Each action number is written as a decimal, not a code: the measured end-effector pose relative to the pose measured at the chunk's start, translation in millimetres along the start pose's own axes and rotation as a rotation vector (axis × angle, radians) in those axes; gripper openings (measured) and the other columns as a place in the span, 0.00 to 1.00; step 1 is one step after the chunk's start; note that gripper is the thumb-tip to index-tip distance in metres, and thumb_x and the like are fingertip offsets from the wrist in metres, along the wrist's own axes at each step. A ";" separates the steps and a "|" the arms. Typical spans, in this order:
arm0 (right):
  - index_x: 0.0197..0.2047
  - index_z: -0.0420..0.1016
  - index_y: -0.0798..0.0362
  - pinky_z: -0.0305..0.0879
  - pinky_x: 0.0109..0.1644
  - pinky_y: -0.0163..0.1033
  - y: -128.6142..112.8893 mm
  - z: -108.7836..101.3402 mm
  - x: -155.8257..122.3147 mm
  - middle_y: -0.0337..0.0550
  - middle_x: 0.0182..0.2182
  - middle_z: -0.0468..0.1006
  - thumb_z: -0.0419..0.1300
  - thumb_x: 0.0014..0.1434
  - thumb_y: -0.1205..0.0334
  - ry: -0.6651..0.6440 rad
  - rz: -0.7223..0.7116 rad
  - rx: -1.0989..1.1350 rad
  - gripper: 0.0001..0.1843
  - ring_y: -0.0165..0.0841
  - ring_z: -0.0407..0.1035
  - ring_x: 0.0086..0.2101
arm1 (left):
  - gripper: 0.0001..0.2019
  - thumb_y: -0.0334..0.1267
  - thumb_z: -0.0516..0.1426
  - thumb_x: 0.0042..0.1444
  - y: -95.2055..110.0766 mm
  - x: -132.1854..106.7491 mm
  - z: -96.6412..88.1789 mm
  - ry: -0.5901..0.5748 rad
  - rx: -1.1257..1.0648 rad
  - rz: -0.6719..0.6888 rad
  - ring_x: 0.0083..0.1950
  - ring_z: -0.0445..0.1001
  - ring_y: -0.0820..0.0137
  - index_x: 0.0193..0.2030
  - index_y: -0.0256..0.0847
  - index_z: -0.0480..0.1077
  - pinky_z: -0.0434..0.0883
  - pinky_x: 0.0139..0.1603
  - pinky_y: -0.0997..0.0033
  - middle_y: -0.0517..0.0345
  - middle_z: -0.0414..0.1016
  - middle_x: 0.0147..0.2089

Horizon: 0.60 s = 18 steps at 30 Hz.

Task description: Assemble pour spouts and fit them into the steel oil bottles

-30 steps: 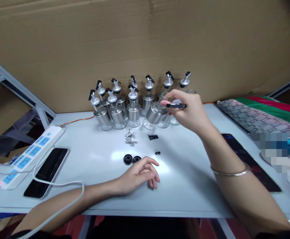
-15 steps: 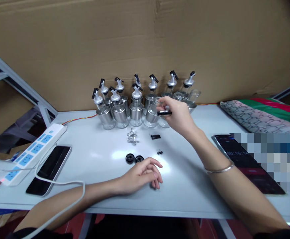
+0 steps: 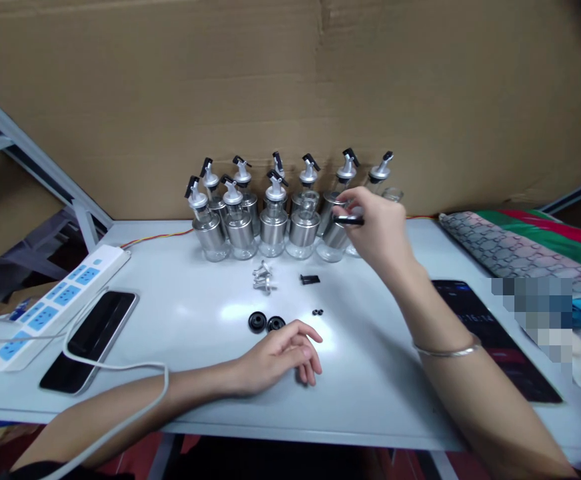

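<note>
My right hand (image 3: pixel 378 227) is raised at the front row of bottles, its fingers closed on a slim black pen-like stick (image 3: pixel 348 219). Just behind its fingertips stands an uncapped glass bottle with a steel band (image 3: pixel 334 241); whether they touch it I cannot tell. Another uncapped bottle (image 3: pixel 303 230) is left of it. My left hand (image 3: pixel 283 357) rests on the table, fingers loosely bent and apart, holding nothing. Beside it lie two black round caps (image 3: pixel 257 322), partly covered by the hand. Beyond are silver pourer spouts (image 3: pixel 264 279), black levers (image 3: pixel 310 279) and tiny black rings (image 3: pixel 317 312).
Several bottles with pourers (image 3: pixel 239 227) line the cardboard wall (image 3: pixel 280 80). On the left are a power strip (image 3: pixel 60 307), a phone (image 3: pixel 90 343) and a white cable (image 3: pixel 120 365) crossing my left forearm. A dark phone (image 3: pixel 500 360) lies right, near folded fabric (image 3: pixel 510 250).
My right hand has shifted to the right with the black stick, uncovering more of the uncapped bottles. My left hand stays in place. The view has shifted slightly.
</note>
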State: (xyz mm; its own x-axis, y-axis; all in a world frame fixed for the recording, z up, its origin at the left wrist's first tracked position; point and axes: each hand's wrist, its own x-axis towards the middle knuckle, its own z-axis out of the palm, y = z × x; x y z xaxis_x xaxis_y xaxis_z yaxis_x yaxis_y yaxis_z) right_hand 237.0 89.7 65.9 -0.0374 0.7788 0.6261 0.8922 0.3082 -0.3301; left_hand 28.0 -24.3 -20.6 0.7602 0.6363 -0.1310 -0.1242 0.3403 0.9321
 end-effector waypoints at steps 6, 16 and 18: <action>0.39 0.77 0.52 0.63 0.33 0.44 23.5 -9.4 5.0 0.49 0.30 0.80 0.60 0.49 0.70 -0.060 0.119 -0.206 0.13 0.44 0.73 0.30 | 0.16 0.47 0.56 0.60 0.6 -0.2 0.1 0.003 -0.007 -0.015 0.30 0.72 0.74 0.46 0.37 0.62 0.67 0.34 0.72 0.56 0.72 0.33; 0.35 0.78 0.52 0.67 0.37 0.44 29.1 -5.6 5.8 0.47 0.31 0.81 0.57 0.50 0.71 -0.021 0.071 0.025 0.11 0.41 0.75 0.33 | 0.15 0.47 0.55 0.60 1.6 -0.7 0.8 -0.001 -0.002 -0.007 0.30 0.72 0.74 0.44 0.37 0.62 0.67 0.34 0.72 0.56 0.72 0.33; 0.35 0.78 0.53 0.66 0.37 0.44 28.5 -7.6 6.3 0.47 0.30 0.81 0.57 0.50 0.70 -0.027 0.082 0.044 0.10 0.41 0.75 0.32 | 0.15 0.47 0.55 0.60 2.3 -0.6 1.1 0.001 0.002 -0.007 0.30 0.72 0.74 0.44 0.37 0.62 0.67 0.33 0.72 0.57 0.71 0.33</action>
State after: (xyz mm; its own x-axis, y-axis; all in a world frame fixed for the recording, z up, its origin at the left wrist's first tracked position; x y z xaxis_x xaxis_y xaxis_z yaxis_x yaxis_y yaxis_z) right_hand 265.6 99.2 65.8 0.0220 0.8168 0.5765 0.8721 0.2663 -0.4105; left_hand 27.9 -24.7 -18.0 0.7606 0.6344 -0.1378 -0.1174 0.3432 0.9319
